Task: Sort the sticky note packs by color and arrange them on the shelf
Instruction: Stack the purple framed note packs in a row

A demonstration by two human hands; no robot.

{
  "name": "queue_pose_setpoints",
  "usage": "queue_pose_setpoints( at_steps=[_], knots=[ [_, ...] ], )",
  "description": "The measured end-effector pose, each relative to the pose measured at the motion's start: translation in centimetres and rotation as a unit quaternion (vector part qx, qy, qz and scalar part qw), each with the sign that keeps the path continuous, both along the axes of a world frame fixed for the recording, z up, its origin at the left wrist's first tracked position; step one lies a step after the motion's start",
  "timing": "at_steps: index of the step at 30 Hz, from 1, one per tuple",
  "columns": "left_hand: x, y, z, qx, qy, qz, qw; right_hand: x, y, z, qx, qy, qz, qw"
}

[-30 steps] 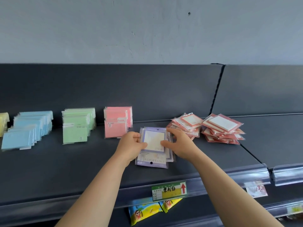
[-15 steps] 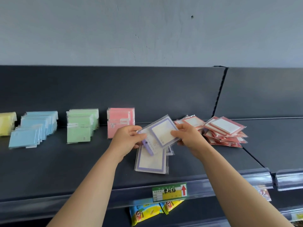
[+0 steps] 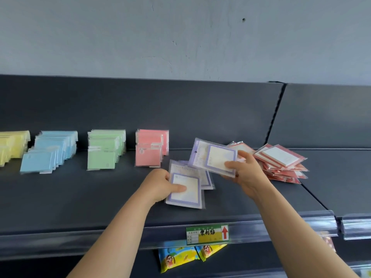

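On the dark shelf (image 3: 80, 197) stand rows of yellow packs (image 3: 12, 145), blue packs (image 3: 50, 151), green packs (image 3: 104, 149) and pink packs (image 3: 150, 149). My right hand (image 3: 247, 173) holds a purple-bordered pack (image 3: 214, 157) lifted and tilted above the shelf. My left hand (image 3: 160, 185) grips the left edge of the purple pile (image 3: 186, 189) lying flat, thumb on the top pack. A loose heap of red-bordered packs (image 3: 281, 163) lies to the right, partly behind my right hand.
The shelf's back panel (image 3: 200, 113) rises behind the rows. A clear price rail with a green and yellow label (image 3: 207, 234) runs along the front edge. Colourful snack packets (image 3: 180, 255) hang on the level below. A second shelf section (image 3: 341, 177) adjoins on the right.
My right hand has lifted the top purple pack off the pile and carried it up and to the right. My left hand has dropped to the pile and now holds its edge.
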State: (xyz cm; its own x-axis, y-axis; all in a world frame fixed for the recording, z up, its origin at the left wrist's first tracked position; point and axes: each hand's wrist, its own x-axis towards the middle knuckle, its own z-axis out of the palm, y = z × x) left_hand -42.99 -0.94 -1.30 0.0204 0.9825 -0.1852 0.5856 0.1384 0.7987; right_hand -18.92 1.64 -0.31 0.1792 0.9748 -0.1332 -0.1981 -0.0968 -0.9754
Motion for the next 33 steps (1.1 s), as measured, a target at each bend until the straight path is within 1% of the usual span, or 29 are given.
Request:
queue_pose_setpoints(
  at_steps=[1, 3, 5, 8, 10, 11, 13, 15, 16, 17, 19, 21, 24, 25, 26, 27, 28, 31, 33],
  knots=[
    [-0.2, -0.2, 0.2, 0.004, -0.077, 0.008, 0.997, -0.1, -0.2, 0.0, 0.005, 0.026, 0.019, 0.999],
    [0.0, -0.7, 0.7, 0.004, -0.228, 0.021, 0.973, -0.6, -0.6, 0.0, 0.011, 0.054, 0.061, 0.997],
    [0.8, -1.1, 1.1, 0.011, -0.327, 0.031, 0.945, -1.6, -0.9, -0.1, 0.020, 0.061, 0.085, 0.994],
    [2.4, -1.5, 1.3, 0.018, -0.417, 0.047, 0.907, -2.7, -1.0, -0.5, 0.043, 0.056, 0.089, 0.994],
    [3.0, -1.5, 1.0, 0.026, -0.466, 0.036, 0.883, -3.3, -1.0, -1.0, 0.057, -0.003, 0.075, 0.996],
    [3.3, -1.6, 0.8, 0.037, -0.477, 0.025, 0.878, -3.7, -1.1, -1.2, 0.063, -0.041, 0.070, 0.995],
    [3.8, -1.5, 0.1, 0.064, -0.448, 0.026, 0.891, -4.7, -1.4, -1.6, 0.073, -0.086, 0.070, 0.991],
    [3.8, -1.0, -1.0, 0.077, -0.409, 0.061, 0.907, -5.6, -1.8, -1.8, 0.076, -0.108, 0.084, 0.988],
    [3.5, -0.9, -1.4, 0.083, -0.398, 0.083, 0.910, -5.7, -2.0, -1.8, 0.087, -0.131, 0.083, 0.984],
    [2.9, -0.7, -1.7, 0.091, -0.388, 0.108, 0.911, -5.5, -1.9, -1.9, 0.101, -0.182, 0.067, 0.976],
    [1.6, -0.5, -1.7, 0.118, -0.363, 0.169, 0.909, -4.6, -1.6, -2.0, 0.106, -0.317, 0.022, 0.942],
    [0.2, -0.4, -1.3, 0.154, -0.348, 0.201, 0.903, -4.0, -1.4, -2.3, 0.054, -0.420, 0.015, 0.906],
    [-1.0, -0.4, -1.4, 0.159, -0.320, 0.219, 0.908, -4.7, -1.6, -2.5, -0.012, -0.533, 0.044, 0.845],
    [-1.1, -0.4, -1.6, 0.157, -0.309, 0.220, 0.912, -5.1, -1.6, -2.4, -0.020, -0.558, 0.051, 0.828],
    [-1.1, -0.4, -1.8, 0.154, -0.296, 0.225, 0.915, -5.3, -1.4, -2.3, -0.030, -0.571, 0.053, 0.819],
    [-1.2, -0.4, -2.1, 0.154, -0.287, 0.230, 0.917, -5.3, -1.0, -2.3, -0.041, -0.567, 0.050, 0.821],
    [-1.1, -0.4, -2.2, 0.153, -0.279, 0.235, 0.918, -5.1, -0.6, -2.3, -0.051, -0.548, 0.050, 0.833],
    [-1.1, -0.4, -2.3, 0.150, -0.273, 0.243, 0.919, -4.0, 0.4, -2.4, -0.056, -0.451, 0.071, 0.888],
    [-1.1, -0.5, -2.2, 0.155, -0.264, 0.246, 0.919, -3.4, 0.4, -2.3, -0.031, -0.401, 0.085, 0.911]
  ],
)
